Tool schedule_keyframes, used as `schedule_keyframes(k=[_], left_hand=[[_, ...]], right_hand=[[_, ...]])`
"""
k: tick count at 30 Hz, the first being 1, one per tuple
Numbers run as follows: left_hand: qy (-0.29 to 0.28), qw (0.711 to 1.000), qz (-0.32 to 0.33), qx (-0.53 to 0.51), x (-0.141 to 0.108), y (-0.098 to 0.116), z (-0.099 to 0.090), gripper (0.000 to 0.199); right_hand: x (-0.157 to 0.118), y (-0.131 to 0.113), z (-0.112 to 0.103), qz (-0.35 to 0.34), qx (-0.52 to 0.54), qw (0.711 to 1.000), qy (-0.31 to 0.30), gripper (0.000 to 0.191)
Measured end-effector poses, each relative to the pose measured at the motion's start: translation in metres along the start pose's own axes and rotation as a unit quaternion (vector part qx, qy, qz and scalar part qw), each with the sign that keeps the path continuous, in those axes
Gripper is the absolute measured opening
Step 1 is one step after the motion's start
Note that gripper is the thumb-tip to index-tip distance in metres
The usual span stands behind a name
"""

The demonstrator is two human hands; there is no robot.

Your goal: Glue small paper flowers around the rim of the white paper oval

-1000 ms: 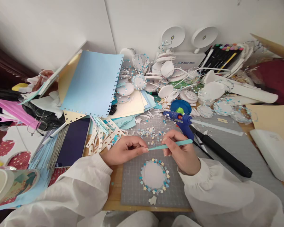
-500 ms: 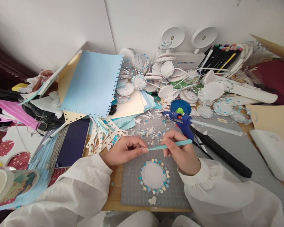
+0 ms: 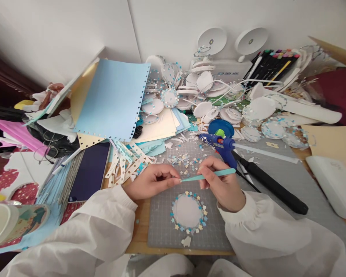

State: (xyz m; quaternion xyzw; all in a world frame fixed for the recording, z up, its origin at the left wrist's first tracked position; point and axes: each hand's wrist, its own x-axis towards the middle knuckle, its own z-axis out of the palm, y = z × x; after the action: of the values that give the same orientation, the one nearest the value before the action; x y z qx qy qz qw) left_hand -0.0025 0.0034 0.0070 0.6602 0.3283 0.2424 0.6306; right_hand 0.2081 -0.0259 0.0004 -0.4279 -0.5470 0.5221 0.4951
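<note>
In the head view my right hand (image 3: 223,182) is closed around pale teal tweezers (image 3: 225,172), whose narrow end points left. My left hand (image 3: 158,181) has its thumb and forefinger pinched at the tweezers' tip; whatever is between those fingertips is too small to make out. Just below both hands, a white disc (image 3: 188,211) ringed with blue, cream and white paper stars lies flat on the grey cutting mat (image 3: 161,234). A small white paper scrap (image 3: 186,241) lies under the ring. Loose paper stars (image 3: 187,159) are scattered beyond my hands.
A blue glue gun (image 3: 226,148) with its glue stick and a long black tool (image 3: 276,186) lie at right. Many star-ringed discs (image 3: 170,97) are heaped behind. Blue punched paper (image 3: 112,100), a phone (image 3: 89,171) and a cup (image 3: 17,223) are at left.
The view has shifted slightly. Both hands keep nearly the same pose at the tweezers' tip, and the ringed disc stays in place on the mat.
</note>
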Motion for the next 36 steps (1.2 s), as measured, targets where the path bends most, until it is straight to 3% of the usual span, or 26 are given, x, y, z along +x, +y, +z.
schedule_keyframes(k=[36], left_hand=[[-0.003,1.000,-0.004,0.016,-0.0008,0.0019,-0.0005,0.032]], right_hand=[[-0.0015,0.0041,-0.0024,0.000,0.017,1.000,0.026,0.022]])
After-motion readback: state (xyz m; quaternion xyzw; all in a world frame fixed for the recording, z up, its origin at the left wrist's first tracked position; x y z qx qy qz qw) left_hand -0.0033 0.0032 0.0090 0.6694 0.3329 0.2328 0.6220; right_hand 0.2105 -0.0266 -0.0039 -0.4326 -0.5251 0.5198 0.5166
